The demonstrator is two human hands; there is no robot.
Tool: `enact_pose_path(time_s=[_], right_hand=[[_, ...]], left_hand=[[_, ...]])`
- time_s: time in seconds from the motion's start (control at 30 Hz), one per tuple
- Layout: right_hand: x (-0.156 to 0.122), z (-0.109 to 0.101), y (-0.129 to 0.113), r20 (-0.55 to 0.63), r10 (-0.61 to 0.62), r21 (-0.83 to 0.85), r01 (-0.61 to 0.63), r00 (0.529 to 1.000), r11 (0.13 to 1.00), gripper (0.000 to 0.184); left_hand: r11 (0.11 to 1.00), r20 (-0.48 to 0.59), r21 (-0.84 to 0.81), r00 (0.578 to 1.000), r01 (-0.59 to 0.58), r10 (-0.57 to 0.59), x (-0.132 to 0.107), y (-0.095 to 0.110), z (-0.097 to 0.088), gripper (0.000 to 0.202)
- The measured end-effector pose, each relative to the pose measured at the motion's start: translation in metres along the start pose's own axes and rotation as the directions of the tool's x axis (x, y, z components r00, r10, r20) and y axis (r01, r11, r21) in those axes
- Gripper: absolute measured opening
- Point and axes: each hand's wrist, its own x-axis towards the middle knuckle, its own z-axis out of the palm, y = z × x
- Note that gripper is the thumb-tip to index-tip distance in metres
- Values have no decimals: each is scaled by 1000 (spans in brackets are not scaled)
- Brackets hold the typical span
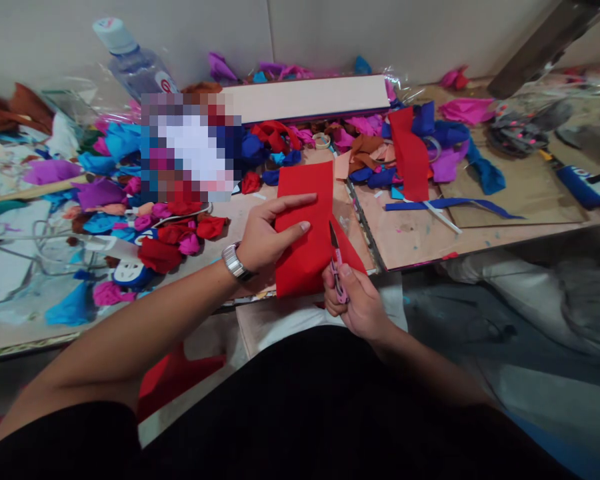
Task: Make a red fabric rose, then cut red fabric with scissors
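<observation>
My left hand grips the left edge of a red paper sheet, thumb under it and fingers stretched across its top. My right hand is closed round small pink-handled scissors whose blades point up into the sheet's lower right edge, where a triangular flap splits off. A silver watch sits on my left wrist. The sheet hangs over the near edge of the worktable.
Crumpled paper scraps in red, blue, pink and purple cover the table's left and back. A water bottle lies at the back left, a long flat box behind the sheet, a red strip and blue strip to the right.
</observation>
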Motion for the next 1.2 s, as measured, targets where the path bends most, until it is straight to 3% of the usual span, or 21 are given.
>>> enact_pose_path(time_s=[0.33,0.47,0.6,0.73,1.03,1.2], right_hand=[[7,1,-6,6,-19,18,19,1000,1000,53],[8,-3,-3,4,-30,-8,30,1000,1000,54],[9,-5,1,-2,-49,-19,49,999,999,54],[9,-5,3,7,-58,-10,58,998,998,54],[10,-5,3,12,-64,-6,64,998,998,52],[9,-4,1,6,-73,4,73,997,997,51]], left_hand=[[999,-28,24,998,-48,48,3,-5,-2,49],[974,-165,214,980,-72,108,16,-23,-12,39],[877,-160,470,968,-98,194,27,-37,-26,39],[797,-166,603,975,-20,149,28,-38,-30,38],[832,-163,555,977,-23,136,31,-52,-34,49],[836,-172,548,974,-31,149,32,-53,-35,42]])
